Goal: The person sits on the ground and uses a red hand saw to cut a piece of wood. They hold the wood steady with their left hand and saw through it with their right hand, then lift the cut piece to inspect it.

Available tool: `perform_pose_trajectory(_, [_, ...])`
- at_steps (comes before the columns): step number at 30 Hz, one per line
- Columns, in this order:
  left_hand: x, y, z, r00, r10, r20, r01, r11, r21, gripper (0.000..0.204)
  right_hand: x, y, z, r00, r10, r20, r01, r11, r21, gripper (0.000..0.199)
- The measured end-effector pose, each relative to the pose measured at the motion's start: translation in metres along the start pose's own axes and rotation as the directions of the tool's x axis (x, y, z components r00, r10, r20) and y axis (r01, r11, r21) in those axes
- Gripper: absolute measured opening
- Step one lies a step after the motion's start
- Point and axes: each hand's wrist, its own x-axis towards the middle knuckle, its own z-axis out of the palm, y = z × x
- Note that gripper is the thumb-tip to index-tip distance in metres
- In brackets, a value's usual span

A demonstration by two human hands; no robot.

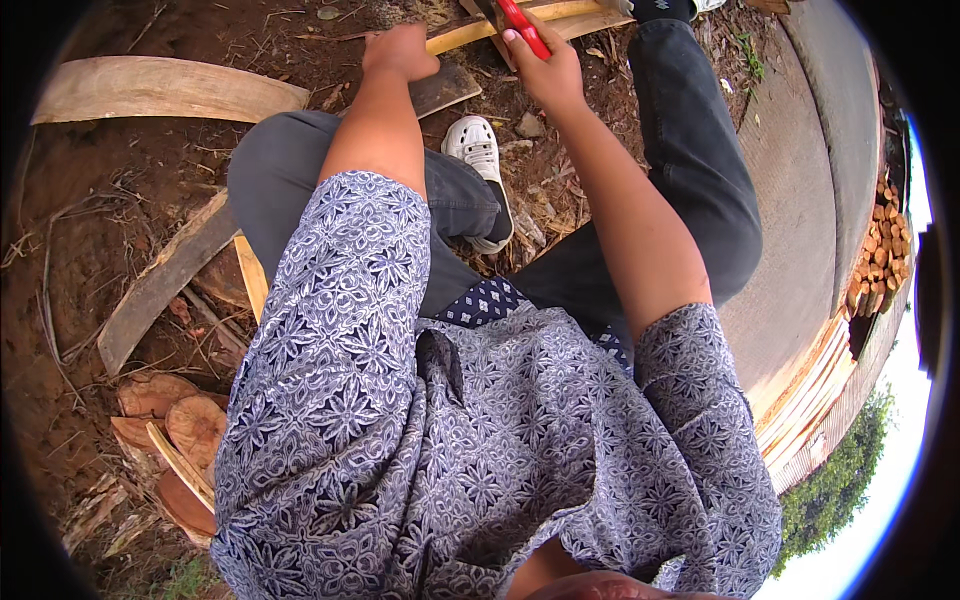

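My left hand [402, 52] is closed at the left end of a long, pale yellow strip of wood [462, 37] near the top edge. My right hand [550, 78] is wrapped round the red handle of a bladed tool [524, 28], thumb along the handle. Its dark metal part runs up past the top edge, so I cannot tell its exact kind. The tool lies across the strip, close to its middle. Under and beside the strip is a grey, weathered board [445, 90] on the ground.
A curved pale plank [170, 88] lies at the far left, a dark board [165, 280] below it. Cut log rounds [195, 425] sit lower left. My white clog [474, 145] rests between the hands. At right are grey sheeting [790, 190] and stacked logs [880, 245].
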Motion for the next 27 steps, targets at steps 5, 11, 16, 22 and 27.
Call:
perform_pose_trajectory(5, [0.015, -0.014, 0.010, 0.993, 0.063, 0.096, -0.060, 0.998, -0.029, 0.058, 0.021, 0.014, 0.012, 1.000, -0.021, 0.012, 0.022, 0.986, -0.163, 0.049])
perform_pose_trajectory(11, [0.028, -0.010, 0.023, 0.967, -0.024, 0.252, 0.053, 0.993, -0.108, 0.060, 0.024, 0.026, 0.023, 0.987, -0.158, 0.013, 0.158, 0.987, 0.014, 0.046])
perform_pose_trajectory(16, [0.014, -0.003, 0.005, 0.995, -0.038, 0.087, 0.046, 0.995, -0.093, 0.059, 0.029, 0.011, 0.011, 0.995, 0.058, 0.083, -0.071, 0.985, 0.159, 0.046])
perform_pose_trajectory(22, [-0.010, 0.023, -0.059, 0.974, -0.128, 0.188, 0.149, 0.984, -0.102, 0.056, 0.020, -0.003, 0.016, 0.964, -0.266, 0.021, 0.266, 0.964, -0.001, 0.048])
perform_pose_trajectory(27, [-0.013, 0.018, -0.056, 0.979, -0.159, 0.131, 0.174, 0.978, -0.114, 0.057, -0.004, -0.002, 0.013, 0.979, -0.202, 0.029, 0.204, 0.976, -0.072, 0.050])
